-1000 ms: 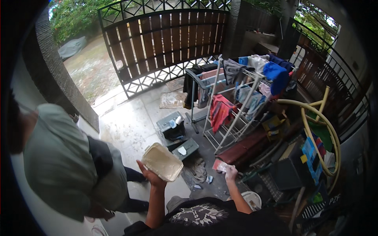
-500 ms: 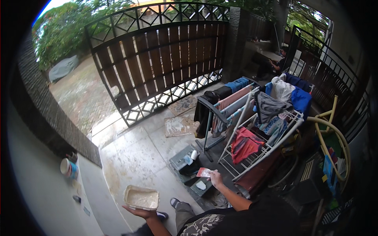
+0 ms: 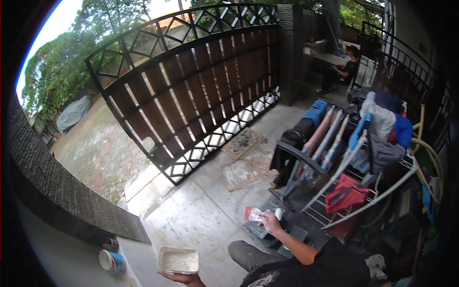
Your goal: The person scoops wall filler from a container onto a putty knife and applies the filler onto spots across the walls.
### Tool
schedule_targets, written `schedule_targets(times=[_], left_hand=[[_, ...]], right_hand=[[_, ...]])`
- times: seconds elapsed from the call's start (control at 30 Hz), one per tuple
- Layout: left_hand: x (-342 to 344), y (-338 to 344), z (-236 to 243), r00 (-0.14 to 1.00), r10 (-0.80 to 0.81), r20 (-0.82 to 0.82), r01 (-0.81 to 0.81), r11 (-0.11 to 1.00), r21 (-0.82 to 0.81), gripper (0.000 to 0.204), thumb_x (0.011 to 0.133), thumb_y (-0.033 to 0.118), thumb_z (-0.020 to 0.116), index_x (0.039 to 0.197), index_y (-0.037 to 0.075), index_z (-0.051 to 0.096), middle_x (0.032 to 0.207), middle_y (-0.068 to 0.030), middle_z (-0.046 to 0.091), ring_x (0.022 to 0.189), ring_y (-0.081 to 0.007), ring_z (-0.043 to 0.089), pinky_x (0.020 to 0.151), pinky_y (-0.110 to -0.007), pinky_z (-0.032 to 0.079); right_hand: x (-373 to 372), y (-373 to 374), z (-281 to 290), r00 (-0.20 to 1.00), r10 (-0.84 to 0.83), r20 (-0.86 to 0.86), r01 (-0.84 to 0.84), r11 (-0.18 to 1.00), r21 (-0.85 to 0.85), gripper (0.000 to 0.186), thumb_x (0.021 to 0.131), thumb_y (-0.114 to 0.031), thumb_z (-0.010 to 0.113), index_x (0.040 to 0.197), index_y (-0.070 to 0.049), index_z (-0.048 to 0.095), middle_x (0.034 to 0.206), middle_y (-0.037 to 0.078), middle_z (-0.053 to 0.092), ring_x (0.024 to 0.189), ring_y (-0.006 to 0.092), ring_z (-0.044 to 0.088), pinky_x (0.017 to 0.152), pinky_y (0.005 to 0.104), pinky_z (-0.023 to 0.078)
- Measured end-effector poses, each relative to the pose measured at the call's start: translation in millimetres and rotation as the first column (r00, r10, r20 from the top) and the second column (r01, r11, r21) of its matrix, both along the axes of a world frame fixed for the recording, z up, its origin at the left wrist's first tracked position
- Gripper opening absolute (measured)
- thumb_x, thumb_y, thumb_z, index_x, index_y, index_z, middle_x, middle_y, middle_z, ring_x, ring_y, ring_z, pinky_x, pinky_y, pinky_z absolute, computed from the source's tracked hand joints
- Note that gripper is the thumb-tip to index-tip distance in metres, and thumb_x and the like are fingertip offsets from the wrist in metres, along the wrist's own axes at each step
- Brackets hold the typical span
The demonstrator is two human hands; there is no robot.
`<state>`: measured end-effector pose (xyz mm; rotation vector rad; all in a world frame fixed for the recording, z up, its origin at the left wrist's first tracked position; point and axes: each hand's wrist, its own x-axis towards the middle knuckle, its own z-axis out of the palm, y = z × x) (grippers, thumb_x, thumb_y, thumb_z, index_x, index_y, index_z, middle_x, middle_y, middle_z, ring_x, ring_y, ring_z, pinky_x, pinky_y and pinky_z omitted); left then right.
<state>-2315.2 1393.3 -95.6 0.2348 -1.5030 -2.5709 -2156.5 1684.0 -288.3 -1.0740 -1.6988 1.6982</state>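
My left hand shows at the bottom edge, holding up a shallow white rectangular tray with pale paste in it. My right hand is stretched forward over the concrete floor, gripping a small red and clear packet. Just below that hand lie dark flat boxes on the floor with a small white object among them. My knee in grey trousers is raised between the two hands.
A dark wooden slatted gate stands ahead. A drying rack hung with clothes stands at the right. Two small cans stand on a low wall ledge at the lower left. A person sits far back.
The view has swung up and left toward the gate. The person in the grey shirt at the left is gone from view. Both hands still hold the tray and the packet.
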Motion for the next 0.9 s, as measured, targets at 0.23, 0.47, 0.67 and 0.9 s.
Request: schedule_targets(times=[0.23,0.47,0.67,0.9], left_hand=[[-142.6,61.7,-27.5,0.976,-0.198,0.094,0.157,0.931,0.329,0.081,0.083,0.071,0.041,0.134,0.007,0.043,0.132,-0.0132,0.048,0.118,-0.0332,0.047,0.098,-0.047,0.041],[-332.8,187.5,-14.9,0.927,-0.372,0.049,0.327,0.863,0.385,0.076,0.086,0.068,0.037,0.13,0.007,0.047,0.129,-0.0122,0.051,0.114,-0.033,0.051,0.099,-0.047,0.039],[-422.8,320.7,-1.3,0.824,-0.551,-0.132,0.546,0.713,0.44,0.074,0.089,0.068,0.03,0.128,0.008,0.049,0.122,-0.011,0.056,0.105,-0.031,0.056,0.089,-0.047,0.048],[-480.8,492.6,-63.1,0.637,-0.749,-0.184,0.743,0.533,0.406,0.067,0.092,0.062,0.03,0.123,0.007,0.052,0.119,-0.0108,0.058,0.108,-0.03,0.055,0.094,-0.044,0.045]], right_hand=[[-192.6,40.6,-34.7,0.995,0.102,-0.008,-0.101,0.973,-0.205,0.023,0.091,-0.009,0.055,0.107,0.005,0.063,0.088,0.009,0.067,0.074,0.0137,0.065,0.067,0.0257,0.054],[-379.7,155.9,88.5,0.964,0.178,-0.197,-0.156,0.98,0.121,0.022,0.092,-0.006,0.051,0.106,0.008,0.062,0.097,0.012,0.066,0.074,0.0126,0.065,0.066,0.0243,0.05],[-405.3,240.6,186.6,0.914,0.12,-0.387,-0.067,0.987,0.147,0.028,0.092,-0.003,0.045,0.114,0.004,0.06,0.096,0.008,0.064,0.08,0.0112,0.062,0.074,0.0227,0.047],[-442.3,323.2,206.3,0.911,0.024,-0.412,0.039,0.989,0.142,0.029,0.095,-0.005,0.046,0.12,0.006,0.055,0.101,0.009,0.063,0.081,0.0105,0.061,0.076,0.0239,0.049]])
